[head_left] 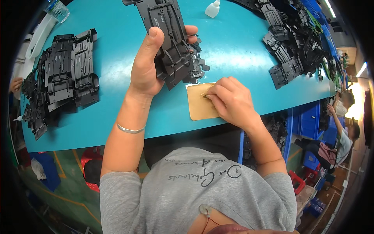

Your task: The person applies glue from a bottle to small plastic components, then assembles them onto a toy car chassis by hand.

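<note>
My left hand (145,66) holds a long black moulded plastic part (171,43) upright above the table, thumb on its near face and fingers curling round the far edge. Several small black plastic pieces (199,67) lie just right of that part. Over a tan rectangular sheet (198,109) near the table's front edge, my right hand (233,99) is closed in a pinch. Its fingertips touch the sheet's upper right area, where tiny bits seem to lie. What is between those fingers is too small to name.
Black moulded parts (62,74) are stacked on the teal table (117,50) at left, with a larger heap (288,50) at right. A white squeeze bottle (212,8) stands at the back. Blue crates (309,119) sit below right; two people (344,136) are beyond.
</note>
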Action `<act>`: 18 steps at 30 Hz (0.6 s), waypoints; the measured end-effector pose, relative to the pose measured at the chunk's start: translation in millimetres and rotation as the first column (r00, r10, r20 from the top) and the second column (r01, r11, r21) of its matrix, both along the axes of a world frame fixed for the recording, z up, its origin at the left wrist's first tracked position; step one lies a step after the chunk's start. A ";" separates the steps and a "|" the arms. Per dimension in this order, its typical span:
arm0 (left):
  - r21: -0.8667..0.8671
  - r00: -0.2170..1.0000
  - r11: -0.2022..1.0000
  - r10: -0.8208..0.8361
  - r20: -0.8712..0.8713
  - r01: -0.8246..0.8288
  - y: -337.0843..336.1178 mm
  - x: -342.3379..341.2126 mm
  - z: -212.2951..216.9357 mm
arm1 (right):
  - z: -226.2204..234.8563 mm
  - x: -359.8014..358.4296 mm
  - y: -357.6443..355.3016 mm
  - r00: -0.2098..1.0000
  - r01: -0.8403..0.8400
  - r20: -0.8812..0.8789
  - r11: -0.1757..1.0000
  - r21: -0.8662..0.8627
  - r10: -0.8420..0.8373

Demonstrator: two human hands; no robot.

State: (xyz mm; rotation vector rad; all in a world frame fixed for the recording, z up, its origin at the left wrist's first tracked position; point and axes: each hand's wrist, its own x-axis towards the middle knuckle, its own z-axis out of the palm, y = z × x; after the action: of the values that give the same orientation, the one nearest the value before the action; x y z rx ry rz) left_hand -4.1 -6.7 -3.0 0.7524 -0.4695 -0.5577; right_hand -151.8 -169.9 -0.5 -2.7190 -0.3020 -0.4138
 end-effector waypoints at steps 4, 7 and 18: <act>-0.003 1.000 1.000 0.025 0.005 -0.025 -1.1 -0.9 0.5 | 6.0 -3.3 -0.7 0.997 -0.071 0.018 0.968 -0.242 0.078; -0.018 1.000 1.000 0.006 0.020 -0.005 -0.5 0.5 -0.8 | 16.2 -2.5 5.2 0.989 -0.151 -0.050 0.927 -0.342 0.142; -0.043 1.000 0.999 -0.024 -0.010 0.023 -0.5 -1.1 2.2 | 11.1 2.0 -5.0 0.983 -0.178 -0.078 0.971 -0.161 0.167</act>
State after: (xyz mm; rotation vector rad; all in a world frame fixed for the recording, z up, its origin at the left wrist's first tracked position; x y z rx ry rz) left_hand -5.2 -7.2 -0.8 0.7031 -0.4796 -0.5718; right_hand -149.8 -174.9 10.6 -2.8314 -0.5752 -0.2621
